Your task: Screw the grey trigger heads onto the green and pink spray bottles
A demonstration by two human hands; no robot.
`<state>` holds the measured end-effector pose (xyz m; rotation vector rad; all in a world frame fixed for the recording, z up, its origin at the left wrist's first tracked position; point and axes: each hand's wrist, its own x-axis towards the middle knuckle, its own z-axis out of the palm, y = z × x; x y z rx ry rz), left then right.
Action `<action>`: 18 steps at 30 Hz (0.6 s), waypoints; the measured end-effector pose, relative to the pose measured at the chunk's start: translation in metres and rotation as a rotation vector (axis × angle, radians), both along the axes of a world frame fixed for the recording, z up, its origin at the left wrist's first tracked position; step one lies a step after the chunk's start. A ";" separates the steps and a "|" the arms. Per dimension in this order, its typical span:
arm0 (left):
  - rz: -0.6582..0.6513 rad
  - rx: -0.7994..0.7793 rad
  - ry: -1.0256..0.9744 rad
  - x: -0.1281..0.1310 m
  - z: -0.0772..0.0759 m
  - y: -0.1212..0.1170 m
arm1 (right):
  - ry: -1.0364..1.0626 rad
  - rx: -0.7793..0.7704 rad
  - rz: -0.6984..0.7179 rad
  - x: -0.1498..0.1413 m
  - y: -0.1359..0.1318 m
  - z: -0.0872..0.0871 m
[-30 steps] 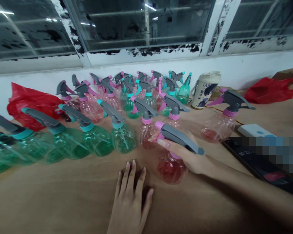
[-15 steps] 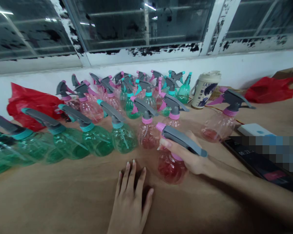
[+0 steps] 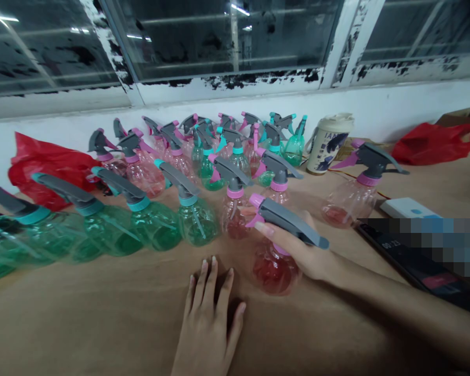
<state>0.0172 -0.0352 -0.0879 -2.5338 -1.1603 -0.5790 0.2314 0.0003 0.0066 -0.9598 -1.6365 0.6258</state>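
Observation:
My left hand (image 3: 208, 318) lies open on the table, fingers stretched out. To its right, a pink spray bottle (image 3: 276, 269) with a grey and pink trigger head stands on the table. My right hand (image 3: 297, 250) is wrapped round its neck, under the grey top. The thumb lies along the near side by the pink trigger, and the other fingers are mostly hidden behind the head. Just behind stands another pink spray bottle (image 3: 236, 222), with one more pink one beside it. A row of green spray bottles (image 3: 199, 224) runs off to the left.
Many more pink and green bottles crowd near the wall, beside a red plastic bag (image 3: 50, 169). On the right are a paper cup (image 3: 329, 143), a lone pink spray bottle (image 3: 348, 203), a white box (image 3: 409, 209), a phone (image 3: 415, 266) and another red bag (image 3: 436, 143).
The fingers of my right hand have shifted slightly at the trigger, and the bottle's head has moved a touch left. My left hand rests in the same place.

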 end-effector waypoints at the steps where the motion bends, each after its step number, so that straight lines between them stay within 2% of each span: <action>1: 0.000 -0.003 -0.002 0.000 0.000 0.000 | 0.002 0.003 -0.001 0.000 0.000 0.000; 18: 0.003 -0.006 0.022 0.000 0.002 0.000 | 0.029 -0.005 0.036 0.002 0.000 0.000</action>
